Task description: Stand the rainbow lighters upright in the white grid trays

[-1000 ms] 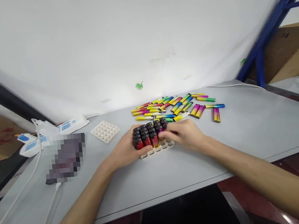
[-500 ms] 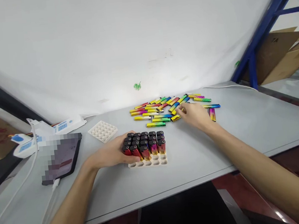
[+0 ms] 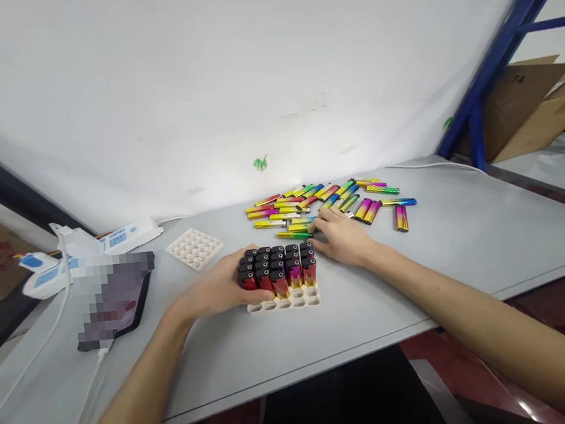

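A white grid tray (image 3: 284,302) stands on the grey table (image 3: 465,241), with several upright lighters (image 3: 278,266), black caps up, filling its back rows; its front row is empty. My left hand (image 3: 220,288) is wrapped round the tray's left side, thumb against the lighters. A heap of loose rainbow-coloured lighters (image 3: 331,197) lies flat behind the tray. My right hand (image 3: 342,236) rests at the heap's near edge, just right of the tray, with its fingers curled and pinched on a lighter there.
A second, empty white tray (image 3: 195,248) lies to the left. Further left are a dark phone or tablet (image 3: 113,298) with a cable, and white power strips (image 3: 115,238). A white wall rises behind; a blue rack (image 3: 497,58) and cardboard boxes stand at the right.
My right hand went from the tray out to the heap's right part, then came back left to its near edge. My left hand pulled the tray slightly nearer and kept its hold.
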The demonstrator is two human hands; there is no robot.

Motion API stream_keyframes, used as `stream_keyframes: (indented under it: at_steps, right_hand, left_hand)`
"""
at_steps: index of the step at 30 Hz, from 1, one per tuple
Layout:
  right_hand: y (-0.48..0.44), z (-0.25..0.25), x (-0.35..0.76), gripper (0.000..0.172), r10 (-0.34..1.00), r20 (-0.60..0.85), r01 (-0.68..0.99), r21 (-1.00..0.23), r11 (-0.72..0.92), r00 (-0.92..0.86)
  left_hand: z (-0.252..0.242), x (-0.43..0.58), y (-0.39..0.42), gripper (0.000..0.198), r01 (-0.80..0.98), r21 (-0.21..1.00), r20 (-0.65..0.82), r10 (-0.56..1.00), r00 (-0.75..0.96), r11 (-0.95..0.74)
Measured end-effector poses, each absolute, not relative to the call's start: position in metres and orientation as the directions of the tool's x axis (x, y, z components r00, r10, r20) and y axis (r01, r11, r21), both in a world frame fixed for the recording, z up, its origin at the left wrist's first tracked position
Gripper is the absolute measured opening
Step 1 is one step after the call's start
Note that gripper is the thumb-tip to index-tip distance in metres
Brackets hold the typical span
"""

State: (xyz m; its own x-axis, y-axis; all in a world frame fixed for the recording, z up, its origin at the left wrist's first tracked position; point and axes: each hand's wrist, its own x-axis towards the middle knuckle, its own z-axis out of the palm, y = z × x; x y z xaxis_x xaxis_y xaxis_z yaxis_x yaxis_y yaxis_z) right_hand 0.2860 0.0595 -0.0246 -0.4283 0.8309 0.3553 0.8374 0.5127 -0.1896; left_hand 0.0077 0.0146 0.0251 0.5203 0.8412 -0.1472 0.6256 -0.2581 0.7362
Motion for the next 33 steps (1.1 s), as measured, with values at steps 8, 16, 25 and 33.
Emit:
stream_keyframes:
  at_steps: [8, 16, 25, 33]
  right_hand:
    - [0.064, -0.019, 0.296, 0.018, 0.9, 0.411, 0.573, -0.706, 0.415, -0.145]
    - [0.062, -0.016, 0.293, 0.029, 0.95, 0.246, 0.287, -0.912, 0.293, -0.191]
    - [0.056, -0.013, 0.291, 0.042, 0.954, 0.16, 0.264, -0.938, 0.227, -0.252]
    - [0.058, -0.014, 0.288, 0.059, 0.987, -0.038, 0.041, -0.999, -0.032, -0.156]
  left_hand:
    - [0.015, 0.017, 0.017, 0.043, 0.645, 0.694, -0.019, 0.887, 0.462, -0.321]
    - [0.01, 0.022, 0.017, 0.057, 0.661, 0.681, 0.049, 0.92, 0.388, -0.315]
    - [0.007, 0.023, 0.017, 0.067, 0.636, 0.706, 0.065, 0.923, 0.381, -0.312]
    - [0.006, 0.023, 0.017, 0.064, 0.65, 0.685, 0.081, 0.921, 0.381, -0.329]
